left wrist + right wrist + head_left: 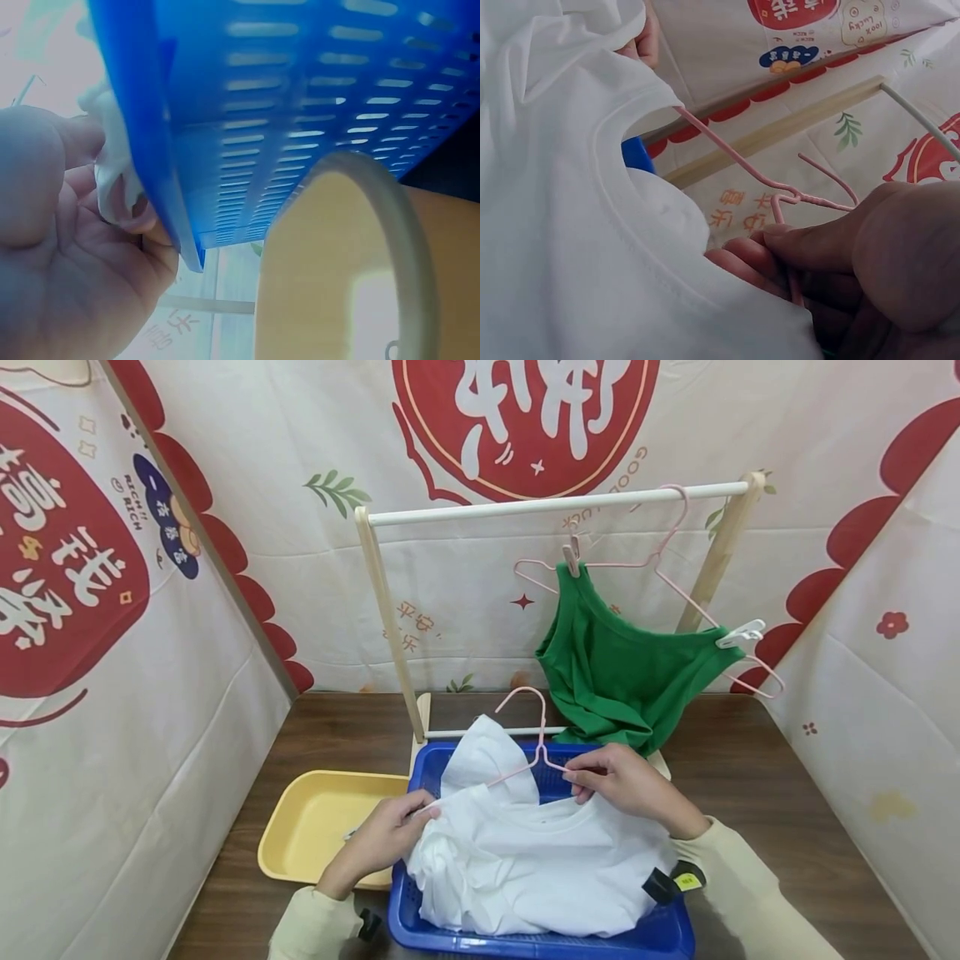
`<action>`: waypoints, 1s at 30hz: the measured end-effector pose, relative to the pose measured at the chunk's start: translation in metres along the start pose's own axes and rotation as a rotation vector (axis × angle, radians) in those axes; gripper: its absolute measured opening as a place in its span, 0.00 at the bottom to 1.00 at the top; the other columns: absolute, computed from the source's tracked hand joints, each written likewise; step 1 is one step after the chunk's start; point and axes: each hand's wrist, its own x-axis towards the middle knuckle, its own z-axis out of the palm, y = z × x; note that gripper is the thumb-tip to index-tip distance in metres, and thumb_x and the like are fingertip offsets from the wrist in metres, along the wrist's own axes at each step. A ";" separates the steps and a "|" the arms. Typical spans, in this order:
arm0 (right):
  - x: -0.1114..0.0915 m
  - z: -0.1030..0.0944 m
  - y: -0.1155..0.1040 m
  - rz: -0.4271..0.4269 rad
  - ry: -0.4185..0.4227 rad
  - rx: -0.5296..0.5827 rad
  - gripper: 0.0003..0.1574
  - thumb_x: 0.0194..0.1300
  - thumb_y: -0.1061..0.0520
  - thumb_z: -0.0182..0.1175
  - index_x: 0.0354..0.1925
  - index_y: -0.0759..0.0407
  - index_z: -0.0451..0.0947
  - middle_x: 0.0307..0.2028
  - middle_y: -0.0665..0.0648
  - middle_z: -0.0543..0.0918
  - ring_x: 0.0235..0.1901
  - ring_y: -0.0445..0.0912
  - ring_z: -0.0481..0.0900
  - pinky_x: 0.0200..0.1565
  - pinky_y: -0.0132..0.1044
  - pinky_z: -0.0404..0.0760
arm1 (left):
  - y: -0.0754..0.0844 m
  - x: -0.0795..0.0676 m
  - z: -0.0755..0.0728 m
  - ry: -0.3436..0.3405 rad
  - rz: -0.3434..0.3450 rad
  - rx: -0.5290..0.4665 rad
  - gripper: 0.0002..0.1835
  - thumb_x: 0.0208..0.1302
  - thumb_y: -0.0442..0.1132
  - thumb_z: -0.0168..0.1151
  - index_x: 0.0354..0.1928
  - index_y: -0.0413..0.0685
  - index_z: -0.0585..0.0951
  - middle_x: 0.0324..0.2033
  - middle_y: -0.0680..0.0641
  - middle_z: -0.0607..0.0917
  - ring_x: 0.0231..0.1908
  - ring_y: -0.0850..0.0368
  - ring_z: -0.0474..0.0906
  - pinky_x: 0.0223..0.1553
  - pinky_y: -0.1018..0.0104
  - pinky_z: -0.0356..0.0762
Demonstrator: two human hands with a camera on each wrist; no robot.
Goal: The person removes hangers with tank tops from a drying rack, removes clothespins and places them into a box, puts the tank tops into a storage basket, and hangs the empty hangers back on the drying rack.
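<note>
A white shirt with a round neckline lies bunched over a blue basket. One arm of a pink hanger runs into the shirt's left shoulder. My right hand pinches the hanger's other arm between thumb and fingers, beside the neckline; the right wrist view shows this pinch on the pink wire. My left hand grips the shirt at its left shoulder, around the hanger's end. In the left wrist view its fingers curl round white cloth beside the basket wall. Another white cloth piece rises behind the neckline.
A yellow tub stands left of the basket. Behind is a rack with a white rail and wooden posts. From it hangs a green top on a pink hanger, clipped with a pink peg and a white peg.
</note>
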 end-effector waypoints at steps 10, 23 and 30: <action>-0.011 -0.020 0.001 -0.039 -0.005 -0.045 0.12 0.69 0.61 0.60 0.48 0.66 0.84 0.28 0.47 0.86 0.29 0.38 0.85 0.43 0.28 0.81 | -0.001 -0.001 -0.003 0.031 0.014 0.021 0.10 0.75 0.47 0.53 0.36 0.59 0.82 0.27 0.59 0.80 0.31 0.64 0.75 0.34 0.70 0.74; -0.023 -0.044 0.002 -0.086 0.009 -0.119 0.12 0.68 0.63 0.61 0.47 0.64 0.85 0.30 0.44 0.87 0.35 0.36 0.83 0.42 0.28 0.82 | -0.002 -0.001 -0.004 0.027 -0.013 0.034 0.13 0.76 0.48 0.52 0.32 0.58 0.81 0.24 0.59 0.77 0.28 0.65 0.73 0.32 0.70 0.72; -0.030 -0.055 -0.001 -0.063 0.004 -0.091 0.12 0.68 0.62 0.61 0.48 0.64 0.85 0.32 0.48 0.88 0.34 0.37 0.82 0.40 0.28 0.82 | 0.000 -0.003 -0.005 0.038 -0.028 0.043 0.13 0.76 0.46 0.53 0.31 0.58 0.81 0.23 0.59 0.75 0.28 0.65 0.72 0.31 0.71 0.70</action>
